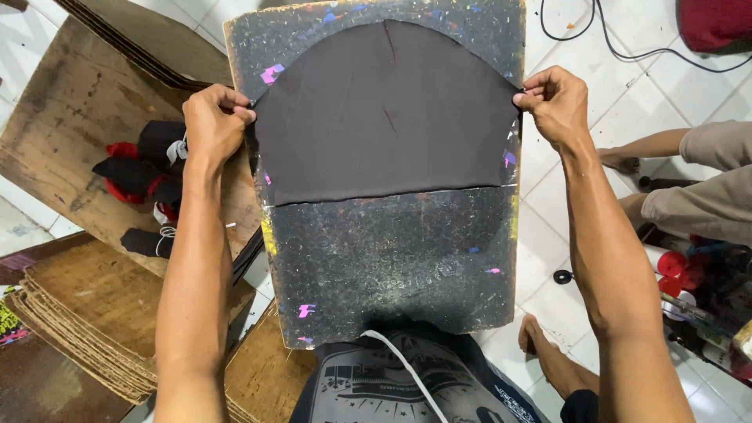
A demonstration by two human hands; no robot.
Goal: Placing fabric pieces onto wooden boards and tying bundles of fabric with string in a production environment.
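Both hands pinched shut on the dark fabric piece [384,117]: left hand [213,121] on its left corner, right hand [554,102] on its right corner, cloth pulled flat. Fabric matte, dome-shaped, straight lower edge. It lay on the upper half of a black board [392,258], scratched, paint-flecked, propped against the person's lap. Left, stacked brown cardboard sheets [86,313]; farther off, black-red cloth bundles [145,176] on wood. White tiled floor [627,86] beyond.
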